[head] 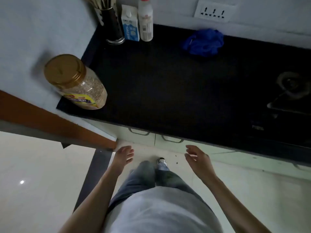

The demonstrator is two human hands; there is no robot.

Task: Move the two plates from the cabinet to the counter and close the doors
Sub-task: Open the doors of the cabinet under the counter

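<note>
Although the black counter [168, 78] lies free before you, no plate shows in the head view, so its position and its direction cannot be told (probably behind the two shut cabinet doors [143, 134] below). Your left hand [123, 155] and right hand [196, 157] hang open, holding nothing. I judge plates stiff, fragile and slippery, so take them by the rim.

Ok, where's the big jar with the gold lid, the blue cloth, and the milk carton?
jar [79, 84]: head view, on its clear side just below the gold lid.
blue cloth [204, 42]: head view, middle of the crumpled heap.
milk carton [131, 30]: head view, on its blue front label.
</note>
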